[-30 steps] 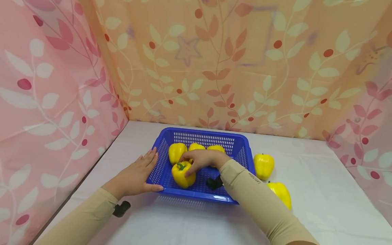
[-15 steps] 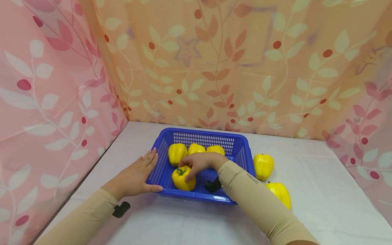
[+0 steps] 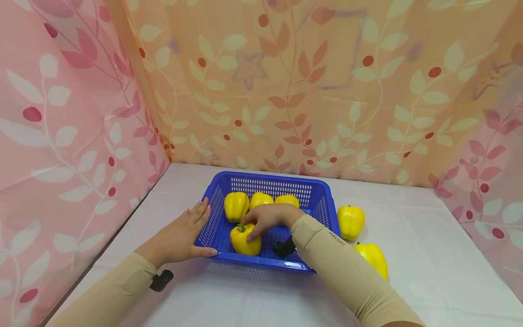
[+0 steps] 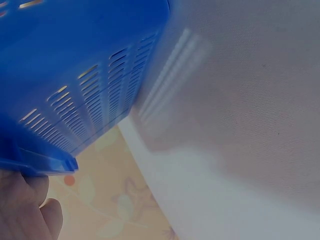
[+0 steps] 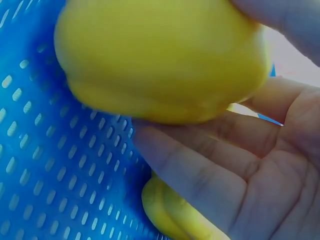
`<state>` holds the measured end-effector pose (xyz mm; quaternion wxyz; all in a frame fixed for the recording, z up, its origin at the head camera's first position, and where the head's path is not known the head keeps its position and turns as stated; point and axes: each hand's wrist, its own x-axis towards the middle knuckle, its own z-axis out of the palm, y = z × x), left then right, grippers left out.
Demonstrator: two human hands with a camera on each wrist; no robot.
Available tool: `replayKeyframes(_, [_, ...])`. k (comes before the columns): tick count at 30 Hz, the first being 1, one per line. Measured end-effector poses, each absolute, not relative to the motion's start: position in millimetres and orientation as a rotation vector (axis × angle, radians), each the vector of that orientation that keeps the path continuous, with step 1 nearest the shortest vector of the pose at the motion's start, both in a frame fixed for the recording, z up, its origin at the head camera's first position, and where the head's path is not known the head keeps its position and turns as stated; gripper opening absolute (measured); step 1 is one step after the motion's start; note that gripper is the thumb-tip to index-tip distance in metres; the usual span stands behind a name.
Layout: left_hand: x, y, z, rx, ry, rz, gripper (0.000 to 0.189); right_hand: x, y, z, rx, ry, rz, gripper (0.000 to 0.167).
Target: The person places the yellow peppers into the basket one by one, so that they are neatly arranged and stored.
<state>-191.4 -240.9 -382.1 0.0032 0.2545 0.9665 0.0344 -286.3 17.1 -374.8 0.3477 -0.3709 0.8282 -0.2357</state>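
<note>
Inside the blue plastic basket [image 3: 286, 262], my right hand [image 3: 271, 217] holds a yellow bell pepper [image 3: 244, 243] with a green stem, near the front left of the basket. In the right wrist view the thumb and fingers [image 5: 200, 180] curve round that bell pepper [image 5: 160, 60]. My left hand [image 3: 180, 236] lies with its fingers straight along the basket's left rim, the thumb at the front corner. The left wrist view shows the basket's slotted wall [image 4: 85, 100] and part of the left hand [image 4: 25, 207] under the rim.
Three more yellow peppers stand along the back inside the basket, among them a left one [image 3: 236, 206]. To the basket's right, two yellow peppers lie on the white table [image 3: 429, 236]: a farther one [image 3: 350, 222] and a nearer one [image 3: 373, 259]. Patterned curtains [image 3: 261, 91] enclose the table.
My right hand has lowered the held bell pepper slightly toward the front of the basket, and its stem has turned a little. The left hand stays at the rim.
</note>
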Motion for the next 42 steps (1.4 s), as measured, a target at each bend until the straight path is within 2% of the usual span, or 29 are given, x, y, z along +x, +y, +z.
replayKeyframes(9, [-191.2, -241.0, -382.2, 0.816, 3.040, 0.096, 0.113, -285.6, 18.0, -377.9, -0.848, 2.067, -0.704, 0.029])
replayKeyframes(17, [-191.9, -241.0, -381.8, 0.832, 3.043, 0.098, 0.113, -286.6, 17.7, -378.1, -0.907, 2.087, -0.686, 0.020])
replayKeyframes(24, [-191.5, -241.2, -382.6, 0.812, 3.041, 0.102, 0.113, -288.1, 15.0, -379.9, -1.030, 2.164, -0.614, 0.022])
replayKeyframes(36, [-192.6, -243.0, -385.0, 0.798, 3.034, 0.086, 0.113, -284.0, 8.9, -381.8, -0.977, 2.173, -0.671, 0.026])
replayKeyframes(42, [-191.2, -241.6, -383.9, 0.806, 3.044, 0.095, 0.112, -286.0, 9.2, -379.9, -1.088, 2.224, -0.592, 0.029])
